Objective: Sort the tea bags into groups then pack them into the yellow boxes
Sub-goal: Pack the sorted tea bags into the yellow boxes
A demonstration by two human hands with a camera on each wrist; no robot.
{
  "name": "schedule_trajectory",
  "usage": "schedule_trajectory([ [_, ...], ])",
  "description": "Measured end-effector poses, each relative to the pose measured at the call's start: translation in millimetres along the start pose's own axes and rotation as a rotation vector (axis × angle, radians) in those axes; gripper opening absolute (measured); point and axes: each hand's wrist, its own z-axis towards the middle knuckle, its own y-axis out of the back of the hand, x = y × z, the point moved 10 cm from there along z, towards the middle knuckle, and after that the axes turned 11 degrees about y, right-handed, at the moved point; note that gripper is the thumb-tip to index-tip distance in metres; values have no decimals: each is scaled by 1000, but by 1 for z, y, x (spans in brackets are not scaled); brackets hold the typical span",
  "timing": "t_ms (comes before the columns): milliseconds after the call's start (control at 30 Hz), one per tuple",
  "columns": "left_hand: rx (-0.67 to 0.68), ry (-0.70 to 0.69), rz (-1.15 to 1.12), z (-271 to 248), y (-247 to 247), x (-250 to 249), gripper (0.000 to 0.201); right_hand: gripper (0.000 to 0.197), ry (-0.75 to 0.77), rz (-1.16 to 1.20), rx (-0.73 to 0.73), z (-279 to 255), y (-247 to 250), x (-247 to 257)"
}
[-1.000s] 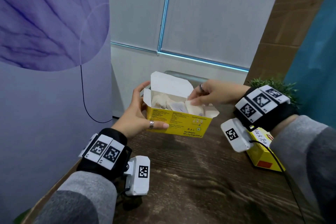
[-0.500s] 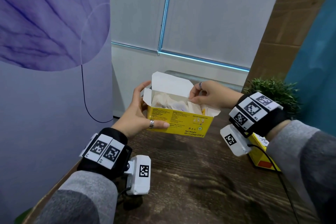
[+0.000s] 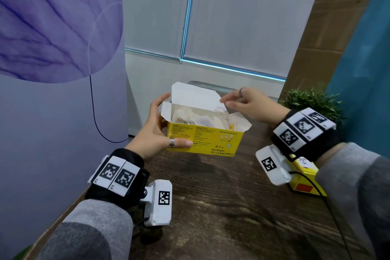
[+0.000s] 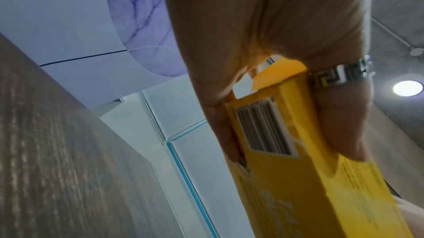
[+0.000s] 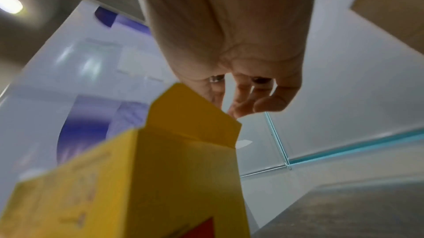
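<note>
Dark wooden table (image 3: pixel 221 207), left hand (image 3: pixel 156 131) gripping open yellow box (image 3: pixel 211 141), right hand (image 3: pixel 247 103) pinching its lid (image 3: pixel 194 95)

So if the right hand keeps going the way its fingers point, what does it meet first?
Most likely the raised white lid flap of the open yellow box. The right hand points left with its fingertips at the flap's right edge; actual contact is unclear.

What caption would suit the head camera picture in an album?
Left hand holds an open yellow box of tea bags; right hand touches its lid.
</note>
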Motion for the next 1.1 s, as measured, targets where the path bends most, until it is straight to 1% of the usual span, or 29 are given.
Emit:
schedule_trajectory([
  [67,-3,2,2,1,1,0,109,14,-117,155,-110,-14,10,-20],
  [100,-2,5,1,1,0,1,112,16,-186,274,-139,-25,10,-29],
  [167,1,15,-2,1,-2,2,114,22,-281,599,-131,-47,-6,-39],
  [233,-3,24,-7,1,-5,3,116,25,-305,889,-65,-65,-29,-36],
  [267,-12,34,-6,1,-6,5,118,25,-292,991,-36,-71,-39,-31],
  [300,-25,40,-2,2,-6,6,122,23,-271,1068,-22,-76,-45,-25],
  [367,-46,51,19,3,-9,7,130,18,-233,1160,-58,-83,-50,-20],
  [400,-51,57,36,3,-11,8,131,17,-224,1180,-89,-85,-49,-21],
  [467,-44,68,89,2,-20,8,124,22,-230,1159,-152,-91,-48,-24],
  [533,11,107,204,4,-37,11,116,26,-249,1092,-212,-98,-44,-32],
  [567,41,140,288,7,-44,14,116,26,-264,1055,-228,-101,-42,-36],
  [667,128,248,578,13,-64,26,129,24,-324,961,-249,-110,-39,-50],
  [700,159,289,635,14,-69,30,133,23,-349,948,-252,-113,-40,-54],
  [733,182,339,659,14,-72,34,134,23,-373,943,-249,-116,-42,-58],
  [800,229,406,644,13,-79,41,131,24,-412,935,-217,-121,-51,-65],
  [833,252,435,625,12,-81,44,128,22,-426,933,-187,-122,-58,-68],
  [900,255,507,605,11,-81,52,125,15,-459,926,-125,-125,-70,-71],
  [933,235,542,608,9,-80,56,120,15,-471,917,-94,-126,-76,-72],
  [967,198,573,596,10,-75,63,115,20,-474,911,-61,-126,-81,-72],
  [1000,153,621,564,12,-69,73,109,29,-472,908,-32,-126,-85,-73],
  [1033,110,666,523,12,-62,82,97,38,-469,909,-9,-127,-88,-73],
  [1067,84,676,504,10,-63,84,79,42,-467,913,5,-127,-90,-73],
  [1100,89,656,502,10,-66,84,59,42,-464,919,16,-128,-90,-73],
])
